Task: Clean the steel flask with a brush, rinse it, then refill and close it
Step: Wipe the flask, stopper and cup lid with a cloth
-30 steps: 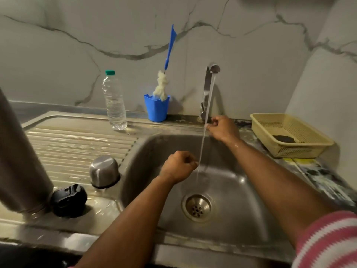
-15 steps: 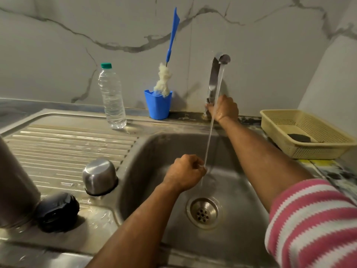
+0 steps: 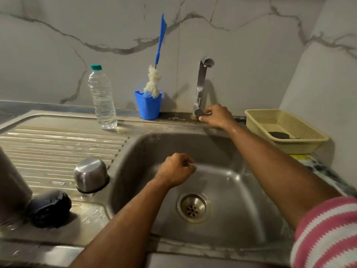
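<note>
The steel flask [image 3: 11, 190] stands at the far left edge of the drainboard, only partly in view. Its black stopper [image 3: 50, 208] lies beside it and the steel cup lid [image 3: 90, 175] sits upside down near the basin. The blue-handled bottle brush [image 3: 154, 80] stands in a blue cup [image 3: 148, 107] by the wall. My right hand [image 3: 217, 116] grips the tap handle at the base of the tap [image 3: 201, 84]. No water runs from the spout. My left hand [image 3: 176, 169] hovers curled in a fist over the sink basin [image 3: 222, 147], holding nothing.
A clear plastic water bottle [image 3: 102, 99] with a green cap stands on the drainboard near the wall. A yellow plastic basket [image 3: 286, 130] holding a dark scrub pad sits right of the tap. The drain [image 3: 193, 207] lies below my left hand.
The stream of water from the tap has stopped. My right hand has stayed on the tap handle and my left fist remains over the basin.
</note>
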